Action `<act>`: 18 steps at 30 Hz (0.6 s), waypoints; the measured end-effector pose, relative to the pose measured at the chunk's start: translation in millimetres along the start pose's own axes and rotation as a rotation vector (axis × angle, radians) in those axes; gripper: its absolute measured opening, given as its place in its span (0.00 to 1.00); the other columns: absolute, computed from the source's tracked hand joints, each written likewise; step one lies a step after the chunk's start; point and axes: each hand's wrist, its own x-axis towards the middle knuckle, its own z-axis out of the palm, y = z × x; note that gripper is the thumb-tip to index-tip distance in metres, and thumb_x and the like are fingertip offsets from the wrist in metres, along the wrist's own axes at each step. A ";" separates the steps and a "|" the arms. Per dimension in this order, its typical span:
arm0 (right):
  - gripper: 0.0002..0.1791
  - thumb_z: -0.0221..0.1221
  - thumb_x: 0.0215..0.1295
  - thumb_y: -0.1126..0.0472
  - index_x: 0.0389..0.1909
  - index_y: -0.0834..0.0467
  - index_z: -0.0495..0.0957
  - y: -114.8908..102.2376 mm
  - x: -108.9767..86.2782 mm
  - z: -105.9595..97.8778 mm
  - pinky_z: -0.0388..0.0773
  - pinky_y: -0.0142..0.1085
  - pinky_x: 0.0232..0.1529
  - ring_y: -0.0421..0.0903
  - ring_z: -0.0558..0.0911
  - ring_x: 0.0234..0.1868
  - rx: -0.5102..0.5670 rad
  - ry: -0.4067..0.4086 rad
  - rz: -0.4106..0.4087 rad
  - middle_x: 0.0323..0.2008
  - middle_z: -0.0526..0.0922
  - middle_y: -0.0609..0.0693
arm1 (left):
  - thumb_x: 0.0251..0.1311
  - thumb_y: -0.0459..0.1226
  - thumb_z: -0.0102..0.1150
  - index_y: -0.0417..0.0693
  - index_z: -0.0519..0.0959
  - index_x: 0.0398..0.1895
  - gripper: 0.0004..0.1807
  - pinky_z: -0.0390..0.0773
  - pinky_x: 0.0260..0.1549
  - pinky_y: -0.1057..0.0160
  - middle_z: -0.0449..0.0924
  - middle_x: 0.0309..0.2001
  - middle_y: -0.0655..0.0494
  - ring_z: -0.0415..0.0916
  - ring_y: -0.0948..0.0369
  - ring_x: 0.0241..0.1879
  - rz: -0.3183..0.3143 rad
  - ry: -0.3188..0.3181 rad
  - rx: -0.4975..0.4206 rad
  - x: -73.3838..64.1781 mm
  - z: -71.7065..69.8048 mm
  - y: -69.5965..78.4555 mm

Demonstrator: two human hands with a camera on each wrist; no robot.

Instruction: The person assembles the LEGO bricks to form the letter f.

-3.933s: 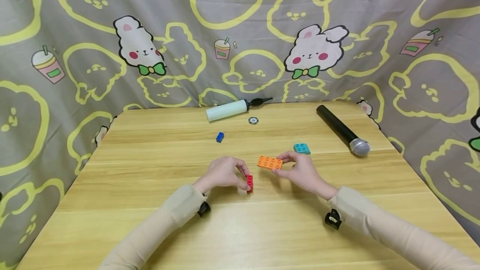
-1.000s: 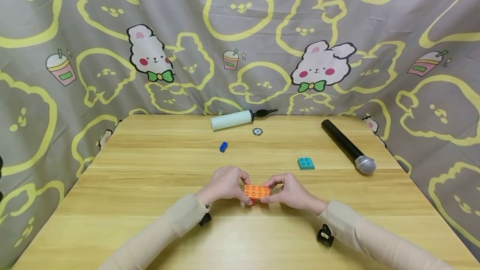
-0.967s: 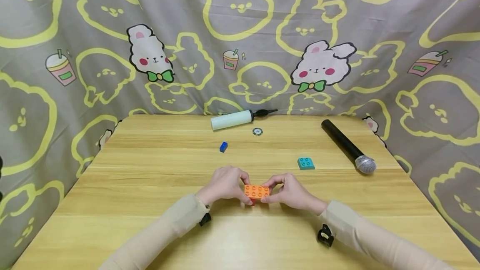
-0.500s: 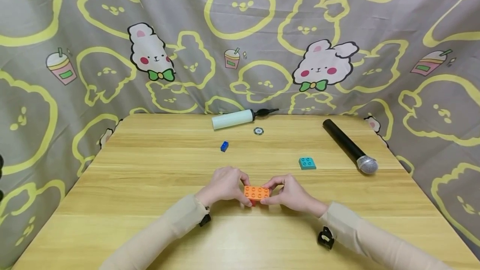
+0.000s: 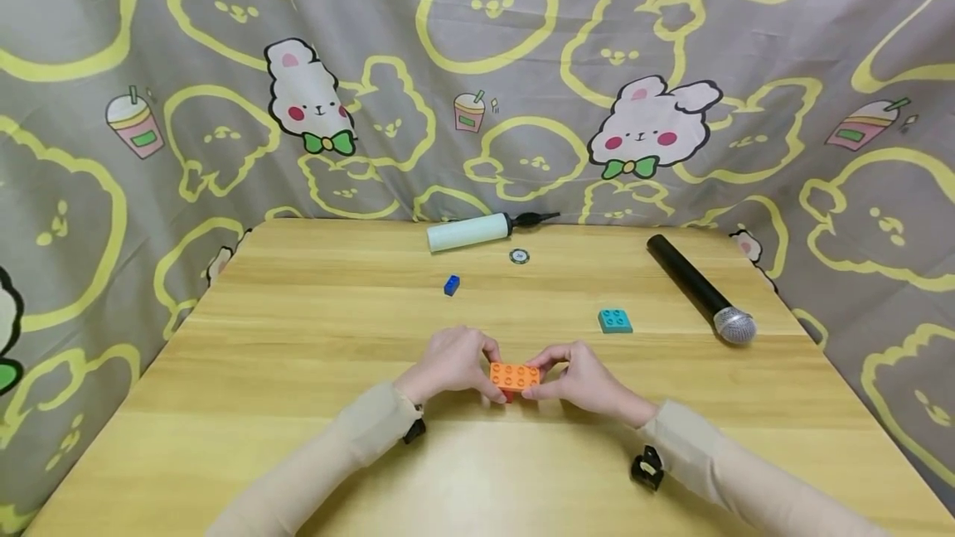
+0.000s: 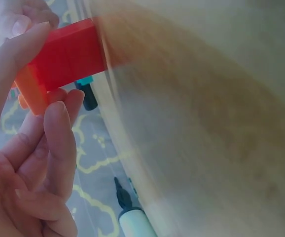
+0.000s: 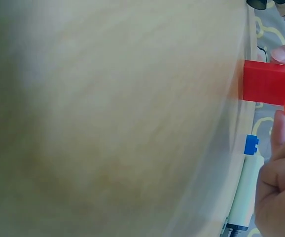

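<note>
Nearest to the person, two beige sleeves (image 5: 746, 462) came in over the wooden table (image 5: 485, 471), and at each wrist there was a small black device (image 5: 647, 468). A little further, the left hand (image 5: 453, 363) and the right hand (image 5: 585, 379) faced each other, and between them was the orange brick (image 5: 515, 375), with its two rows of studs upward. The left hand's thumb and fingers pinched its left end; the right hand's thumb and fingers pinched its right end. Directly under it was the red brick (image 7: 265, 82), touching the orange brick above and, as it seemed in the wrist views, standing on the table below. Whether the two were fully pressed together, I could not tell.

Beyond the hands, somewhat to the right, the teal brick (image 5: 615, 321) lay with four studs upward. Further right there was a black microphone (image 5: 694, 280), lying aslant, its silver head toward the person. The small blue brick (image 5: 451, 285) lay beyond the left hand, well apart from it. Behind it, to the right, was a round chip (image 5: 520, 256). Near the far edge lay a pale cylindrical pump (image 5: 468, 233) with a black nozzle, before a grey curtain (image 5: 418, 15) with yellow cartoon outlines.
</note>
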 end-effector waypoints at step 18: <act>0.16 0.73 0.48 0.57 0.38 0.57 0.85 -5.1 0.8 -2.3 0.77 0.31 0.32 0.42 0.79 0.36 -0.073 -0.015 -0.020 0.32 0.86 0.47 | 0.33 0.59 0.76 0.65 0.85 0.36 0.23 0.56 0.18 0.68 0.82 0.27 0.70 0.59 0.68 0.20 0.090 0.030 0.093 -5.3 -8.1 8.8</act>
